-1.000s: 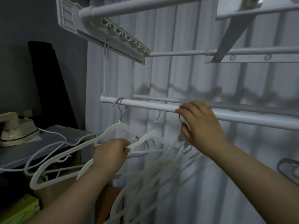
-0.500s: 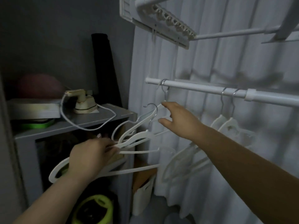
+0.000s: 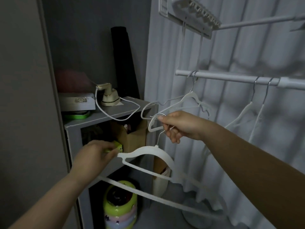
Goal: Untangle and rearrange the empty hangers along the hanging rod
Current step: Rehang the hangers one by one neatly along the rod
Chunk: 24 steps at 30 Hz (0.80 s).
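- Head view, the hands: the right hand (image 3: 179,127) is pinching the metal hook (image 3: 159,115) of a white hanger (image 3: 148,150) between thumb and forefinger, its other fingers curling loosely underneath; the left hand (image 3: 95,154) is gripping the left shoulder tip of the same hanger, fingers closing narrowly on it.
- Head view, the held hanger: it is hanging in the air between the two hands, off the hanging rod (image 3: 231,78) and lower and further left than it; its neck is slanting up toward the right hand; a second pale bar (image 3: 148,196) is running beneath it from near the left wrist, too blurred to tell what is holding it.
- Head view, the rod: one hanger (image 3: 189,97) is hanging by its hook near the rod's left end, its left arm reaching out toward the right hand; two more hangers (image 3: 247,106) are hanging side by side further right, in front of the white curtain (image 3: 165,63).
- Head view, the surroundings: a grey shelf unit (image 3: 115,111) is standing just left of the curtain; a small iron (image 3: 109,96) is sitting on its top, its cord (image 3: 115,116) drooping over the front edge; a black roll (image 3: 122,63) is standing behind the iron; a cardboard box (image 3: 132,138) is sitting inside the shelf, and a green jar (image 3: 120,202) is standing in the compartment below.
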Available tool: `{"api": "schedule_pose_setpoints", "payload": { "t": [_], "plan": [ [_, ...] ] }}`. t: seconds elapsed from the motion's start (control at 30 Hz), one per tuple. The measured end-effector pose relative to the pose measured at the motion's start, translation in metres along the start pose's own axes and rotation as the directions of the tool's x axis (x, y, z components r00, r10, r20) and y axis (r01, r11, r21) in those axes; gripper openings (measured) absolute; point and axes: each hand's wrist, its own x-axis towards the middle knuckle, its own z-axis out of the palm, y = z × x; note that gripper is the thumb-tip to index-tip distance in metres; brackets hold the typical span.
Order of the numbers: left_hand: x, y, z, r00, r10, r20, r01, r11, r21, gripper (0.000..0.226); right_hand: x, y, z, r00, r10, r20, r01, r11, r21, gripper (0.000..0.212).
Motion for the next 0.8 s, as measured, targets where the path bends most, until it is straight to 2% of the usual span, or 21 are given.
{"api": "schedule_pose_setpoints", "payload": {
  "t": [0.1,0.17,0.23,0.3,0.37,0.5,0.57,0.6,0.7,0.8],
  "plan": [
    [-0.01,-0.009,-0.003,0.997,-0.061,0.037,0.064,0.993,-0.095,0.027,-0.011,-0.006,0.02,0.997,0.07,-0.04,-0.069,0.997,0.035,0.038],
    [-0.017,-0.005,-0.004,0.986,-0.098,0.135,0.121,0.976,-0.18,0.021,-0.018,-0.008,0.029,0.989,0.113,-0.094,-0.107,0.992,0.071,0.037],
    [-0.022,0.007,-0.006,0.959,-0.055,0.279,0.13,0.957,-0.258,0.008,-0.023,-0.011,0.035,0.978,0.144,-0.15,-0.127,0.985,0.115,0.036],
    [-0.024,0.022,-0.005,0.911,0.017,0.411,0.154,0.913,-0.378,0.016,-0.026,-0.014,0.037,0.963,0.164,-0.216,-0.134,0.98,0.147,0.036],
    [-0.028,0.039,-0.006,0.857,0.039,0.514,0.252,0.837,-0.485,0.023,-0.029,-0.018,0.036,0.944,0.183,-0.273,-0.144,0.977,0.159,0.036],
    [-0.037,0.068,0.0,0.8,0.086,0.594,0.353,0.734,-0.581,0.025,-0.034,-0.02,0.033,0.917,0.215,-0.336,-0.149,0.966,0.211,0.035],
    [-0.035,0.077,0.008,0.793,0.083,0.603,0.354,0.742,-0.569,0.01,-0.034,-0.017,0.028,0.904,0.221,-0.366,-0.132,0.959,0.252,0.033],
    [-0.032,0.079,0.013,0.783,0.07,0.618,0.349,0.773,-0.529,0.011,-0.034,-0.015,0.025,0.894,0.223,-0.388,-0.127,0.958,0.256,0.033],
    [-0.022,0.084,0.033,0.742,0.03,0.67,0.308,0.872,-0.38,0.06,-0.03,-0.007,0.013,0.869,0.202,-0.452,-0.106,0.968,0.229,0.033],
    [-0.014,0.093,0.053,0.768,0.029,0.639,0.199,0.939,-0.282,0.072,-0.02,0.0,-0.003,0.862,0.173,-0.476,-0.079,0.974,0.211,0.034]
  ]
}}
